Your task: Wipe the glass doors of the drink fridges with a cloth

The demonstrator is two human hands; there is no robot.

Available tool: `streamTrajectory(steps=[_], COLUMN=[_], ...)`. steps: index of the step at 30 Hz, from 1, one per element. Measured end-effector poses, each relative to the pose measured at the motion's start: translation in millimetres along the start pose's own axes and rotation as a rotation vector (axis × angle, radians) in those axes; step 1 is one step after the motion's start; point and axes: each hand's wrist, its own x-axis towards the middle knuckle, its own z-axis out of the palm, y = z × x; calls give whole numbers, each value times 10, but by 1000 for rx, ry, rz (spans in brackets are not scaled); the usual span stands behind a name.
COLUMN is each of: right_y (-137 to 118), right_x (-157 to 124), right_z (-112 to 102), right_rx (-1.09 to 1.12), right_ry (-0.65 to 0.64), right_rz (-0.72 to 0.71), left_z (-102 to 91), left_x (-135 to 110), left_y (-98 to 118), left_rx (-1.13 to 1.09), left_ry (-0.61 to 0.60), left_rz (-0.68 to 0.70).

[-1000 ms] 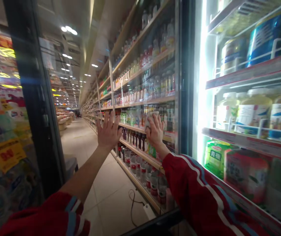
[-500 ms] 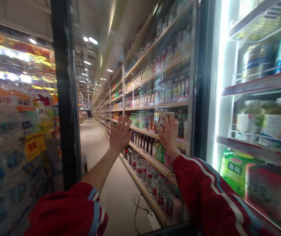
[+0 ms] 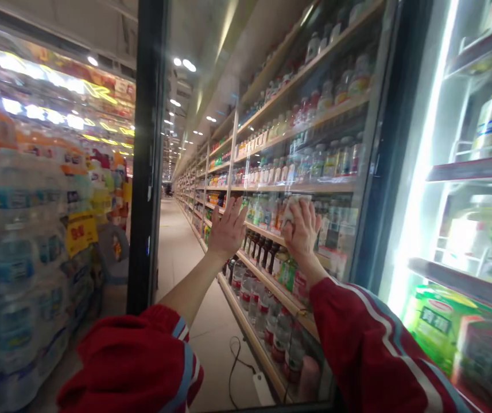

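My left hand (image 3: 227, 228) is raised with fingers spread flat against the glass of an open cooler door (image 3: 254, 86). My right hand (image 3: 302, 231) presses a crumpled white cloth (image 3: 294, 206) onto the same glass, a little right of the left hand. The dark door frame (image 3: 146, 155) stands upright at the left of both hands. Through the glass I see shop shelves of bottles. Both my sleeves are red with striped cuffs.
The lit cooler interior (image 3: 478, 172) at right holds jars, cans and green packets (image 3: 435, 327) on wire shelves. Stacked packs of bottled water (image 3: 17, 258) stand at left. A long aisle with bottle shelves (image 3: 271, 189) runs ahead; a white power strip with cable (image 3: 260, 387) lies on the tiled floor.
The door frame has shifted right in view and the view has swung, showing more of the water stacks. Both hands stay on the glass, the right still pressing the cloth.
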Motion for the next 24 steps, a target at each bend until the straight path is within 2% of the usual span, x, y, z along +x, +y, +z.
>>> streamTrajectory(steps=[4,8,10,13,16,18,21,24], right_y=[-86,-329,-365,-227,-5,50,-108,-418], right_x=[14,-57,-71,-36,24,44,17,-55], right_z=[60,63,47,26,28,41,69,101], right_rx=[22,49,44,7,-24,-21,3,28], right_ry=[48,-49,-97,-94,-26,-1,-2,-43], right_rz=[32,-122,-201,-196,-69,-12,-7,-107], left_z=[15,31,20,-26,-79,-98,-93,-86], left_x=[-8,-11,-7,1,3,-2,-9,-7], left_y=[4,6,-2,-48,-123,-157,-160,-158], left_rx=[11,-5,-17,-18,-10,0,32,50], left_ry=[-9,-15,-16,-17,-14,0,24,15], left_rz=[-4,-7,-3,30,70,40,-19,-27])
